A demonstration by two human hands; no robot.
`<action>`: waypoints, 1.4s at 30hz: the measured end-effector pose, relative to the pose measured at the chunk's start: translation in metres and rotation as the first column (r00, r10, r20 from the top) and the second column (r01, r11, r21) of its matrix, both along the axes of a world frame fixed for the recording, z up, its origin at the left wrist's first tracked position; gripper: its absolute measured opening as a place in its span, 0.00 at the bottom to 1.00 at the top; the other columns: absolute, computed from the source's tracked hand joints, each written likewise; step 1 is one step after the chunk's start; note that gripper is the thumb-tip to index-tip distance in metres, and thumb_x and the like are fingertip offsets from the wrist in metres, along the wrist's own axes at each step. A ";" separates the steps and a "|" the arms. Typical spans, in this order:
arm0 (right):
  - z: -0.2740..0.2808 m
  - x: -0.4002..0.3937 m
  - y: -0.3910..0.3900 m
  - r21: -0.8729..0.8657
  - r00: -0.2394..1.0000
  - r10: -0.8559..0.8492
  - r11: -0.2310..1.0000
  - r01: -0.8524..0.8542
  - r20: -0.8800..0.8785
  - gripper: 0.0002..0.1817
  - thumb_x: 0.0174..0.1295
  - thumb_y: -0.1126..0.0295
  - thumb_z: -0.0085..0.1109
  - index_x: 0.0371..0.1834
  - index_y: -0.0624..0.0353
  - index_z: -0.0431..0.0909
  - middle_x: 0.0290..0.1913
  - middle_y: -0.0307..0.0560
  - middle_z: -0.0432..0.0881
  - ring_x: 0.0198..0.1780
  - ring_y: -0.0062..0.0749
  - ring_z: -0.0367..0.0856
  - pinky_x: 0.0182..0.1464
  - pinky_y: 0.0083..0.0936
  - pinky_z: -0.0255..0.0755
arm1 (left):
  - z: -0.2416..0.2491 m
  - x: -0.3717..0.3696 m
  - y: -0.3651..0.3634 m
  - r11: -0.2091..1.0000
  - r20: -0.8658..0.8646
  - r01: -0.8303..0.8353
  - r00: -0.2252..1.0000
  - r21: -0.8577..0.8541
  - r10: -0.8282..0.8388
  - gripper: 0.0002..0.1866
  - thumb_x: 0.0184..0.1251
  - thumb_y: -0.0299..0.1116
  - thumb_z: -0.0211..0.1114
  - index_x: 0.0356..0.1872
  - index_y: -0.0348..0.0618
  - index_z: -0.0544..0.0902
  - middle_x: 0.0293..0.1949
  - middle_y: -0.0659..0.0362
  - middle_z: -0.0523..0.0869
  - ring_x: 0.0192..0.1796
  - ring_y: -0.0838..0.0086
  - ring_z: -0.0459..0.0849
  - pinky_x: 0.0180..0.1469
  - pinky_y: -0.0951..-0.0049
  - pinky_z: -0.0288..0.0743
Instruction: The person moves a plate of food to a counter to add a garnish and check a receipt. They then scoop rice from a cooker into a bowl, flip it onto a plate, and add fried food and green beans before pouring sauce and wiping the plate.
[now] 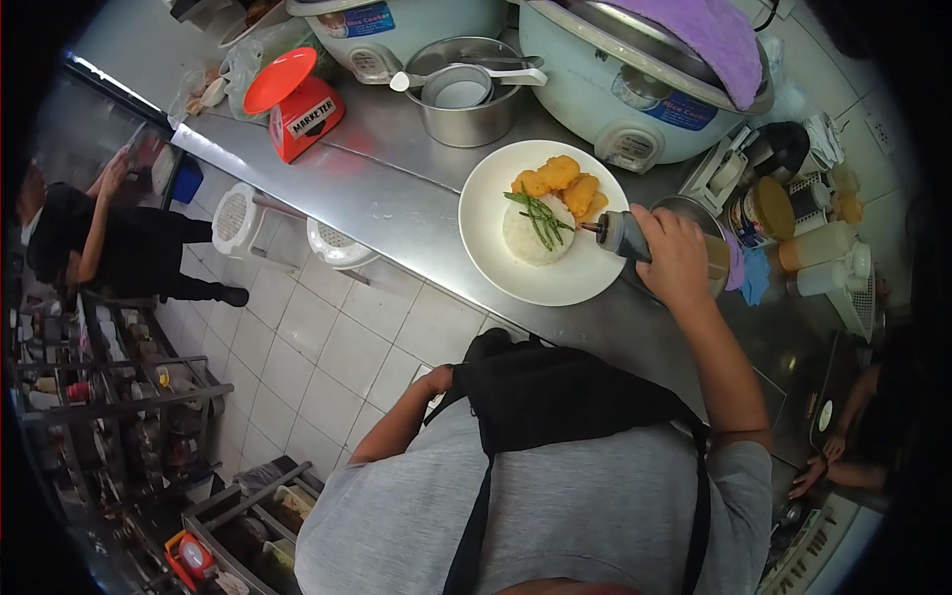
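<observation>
My right hand (674, 256) is wrapped round a squeeze bottle (625, 236) with a dark cap. The bottle lies tilted, its nozzle over the right part of a white plate (486, 263). On the plate are a mound of white rice (524, 238), green beans (541, 220) laid across the rice, and several golden fried pieces (558, 174) beside it. My left hand (439, 380) hangs low by the black apron (565, 397), away from the plate; its fingers are mostly hidden.
Behind the plate stand a metal pot (466, 124) with utensils and two rice cookers (595, 89). A red scale (293, 104) sits farther left. Sauce bottles (818, 260) and jars crowd the right. Other people (119, 238) stand at far left and far right.
</observation>
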State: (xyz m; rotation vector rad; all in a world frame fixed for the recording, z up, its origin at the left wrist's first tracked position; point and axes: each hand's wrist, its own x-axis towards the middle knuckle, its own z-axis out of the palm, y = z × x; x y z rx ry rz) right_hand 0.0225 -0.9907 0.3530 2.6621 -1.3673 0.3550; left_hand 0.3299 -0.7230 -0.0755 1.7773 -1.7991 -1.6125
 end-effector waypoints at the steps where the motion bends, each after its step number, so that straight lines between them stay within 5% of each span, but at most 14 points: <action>1: -0.001 0.007 -0.001 -0.006 1.000 0.005 1.000 -0.005 -0.010 0.34 0.32 0.74 0.63 0.50 0.48 0.67 0.39 0.42 0.71 0.41 0.38 0.70 0.45 0.33 0.63 | -0.025 0.008 0.008 0.979 -0.029 0.114 0.992 -0.170 -0.121 0.21 0.56 0.45 0.49 0.45 0.42 0.76 0.44 0.44 0.77 0.48 0.53 0.74 0.51 0.65 0.67; 4: -0.002 0.024 -0.007 -0.012 0.998 0.009 1.000 -0.009 -0.057 0.33 0.32 0.74 0.63 0.49 0.48 0.68 0.37 0.42 0.70 0.40 0.38 0.70 0.44 0.33 0.63 | -0.007 0.016 0.009 0.999 -0.028 0.024 0.999 -0.033 -0.025 0.21 0.55 0.45 0.50 0.45 0.43 0.76 0.46 0.48 0.77 0.48 0.54 0.74 0.51 0.66 0.67; 7: -0.008 0.035 -0.018 -0.050 0.991 0.005 0.999 -0.012 -0.133 0.31 0.33 0.75 0.62 0.48 0.48 0.68 0.35 0.42 0.70 0.39 0.38 0.70 0.44 0.34 0.63 | -0.019 0.024 0.012 0.990 0.135 0.121 0.985 -0.071 -0.110 0.19 0.53 0.42 0.51 0.43 0.43 0.76 0.44 0.48 0.78 0.47 0.55 0.75 0.50 0.65 0.68; 10: -0.011 0.043 -0.026 -0.060 0.983 -0.010 0.998 -0.001 -0.181 0.35 0.29 0.76 0.64 0.49 0.48 0.67 0.37 0.41 0.70 0.41 0.37 0.70 0.46 0.33 0.63 | -0.045 0.035 0.017 0.924 0.084 0.272 0.962 -0.269 -0.259 0.17 0.51 0.39 0.51 0.41 0.42 0.76 0.42 0.47 0.78 0.45 0.55 0.76 0.50 0.64 0.68; 16: 0.001 0.049 -0.021 -0.067 0.967 0.105 0.990 -0.123 -0.232 0.35 0.28 0.76 0.64 0.49 0.48 0.67 0.36 0.41 0.70 0.41 0.37 0.70 0.47 0.33 0.62 | -0.061 0.040 0.022 0.956 0.211 0.253 0.952 -0.150 -0.219 0.17 0.51 0.37 0.49 0.39 0.39 0.76 0.39 0.44 0.78 0.44 0.52 0.76 0.50 0.62 0.69; 19: 0.003 0.043 -0.021 -0.074 0.960 0.091 0.991 -0.115 -0.266 0.35 0.28 0.76 0.64 0.49 0.48 0.67 0.35 0.41 0.70 0.41 0.37 0.70 0.46 0.34 0.62 | -0.034 0.035 0.019 0.998 0.147 0.059 0.987 0.008 -0.060 0.20 0.55 0.41 0.48 0.40 0.35 0.76 0.40 0.41 0.78 0.45 0.50 0.75 0.50 0.63 0.68; 22: 0.007 0.039 -0.025 0.029 0.985 0.049 0.999 -0.044 -0.168 0.36 0.28 0.76 0.64 0.50 0.48 0.67 0.38 0.42 0.71 0.42 0.37 0.70 0.47 0.33 0.62 | 0.000 0.027 0.010 0.874 0.199 -0.415 0.906 0.252 0.373 0.27 0.57 0.48 0.47 0.42 0.29 0.75 0.42 0.38 0.76 0.49 0.49 0.73 0.51 0.64 0.67; 26: 0.010 0.040 -0.029 0.210 0.982 0.001 0.977 -0.041 0.190 0.37 0.29 0.77 0.63 0.52 0.50 0.65 0.44 0.44 0.71 0.48 0.39 0.70 0.51 0.32 0.62 | 0.023 0.029 0.002 0.869 0.216 -0.425 0.900 0.251 0.378 0.33 0.56 0.54 0.47 0.40 0.25 0.75 0.43 0.36 0.75 0.50 0.50 0.73 0.51 0.64 0.66; 28: 0.014 0.040 -0.032 0.296 0.909 -0.025 0.949 -0.109 0.415 0.37 0.32 0.77 0.63 0.53 0.53 0.63 0.47 0.44 0.71 0.50 0.38 0.70 0.53 0.30 0.62 | 0.040 0.030 -0.005 0.866 0.228 -0.427 0.899 0.259 0.375 0.33 0.56 0.55 0.47 0.39 0.25 0.76 0.43 0.36 0.76 0.50 0.50 0.73 0.51 0.64 0.66; 31: 0.000 0.036 -0.040 0.354 0.517 -0.132 0.864 -0.358 0.845 0.35 0.38 0.80 0.60 0.55 0.56 0.60 0.50 0.45 0.70 0.51 0.34 0.70 0.54 0.29 0.63 | 0.052 0.032 -0.008 0.865 0.231 -0.448 0.887 0.228 0.399 0.34 0.56 0.55 0.48 0.38 0.25 0.76 0.41 0.36 0.76 0.49 0.50 0.74 0.51 0.63 0.66; 34: 0.018 0.023 -0.034 0.406 0.226 -0.337 0.783 -0.471 0.914 0.35 0.41 0.80 0.61 0.56 0.60 0.57 0.50 0.44 0.69 0.51 0.28 0.69 0.55 0.26 0.62 | 0.044 0.037 -0.008 0.840 0.269 -0.484 0.866 0.245 0.421 0.33 0.57 0.54 0.48 0.38 0.25 0.76 0.41 0.36 0.76 0.49 0.49 0.74 0.50 0.63 0.67; 38: 0.028 -0.030 -0.033 0.336 0.078 -0.346 0.794 -0.506 0.935 0.35 0.40 0.79 0.62 0.55 0.58 0.58 0.48 0.42 0.70 0.49 0.26 0.70 0.53 0.25 0.63 | -0.008 0.055 0.008 0.994 0.346 -0.089 0.936 0.065 0.061 0.27 0.57 0.52 0.49 0.35 0.32 0.79 0.39 0.35 0.76 0.45 0.48 0.75 0.47 0.63 0.69; 42: 0.044 -0.106 -0.023 0.316 0.099 -0.300 0.881 -0.352 0.949 0.34 0.41 0.78 0.62 0.55 0.59 0.59 0.47 0.42 0.71 0.48 0.26 0.70 0.52 0.24 0.64 | -0.010 0.053 0.008 0.877 0.471 -0.430 0.832 0.215 0.292 0.23 0.58 0.49 0.48 0.33 0.37 0.79 0.35 0.37 0.78 0.43 0.49 0.76 0.43 0.61 0.71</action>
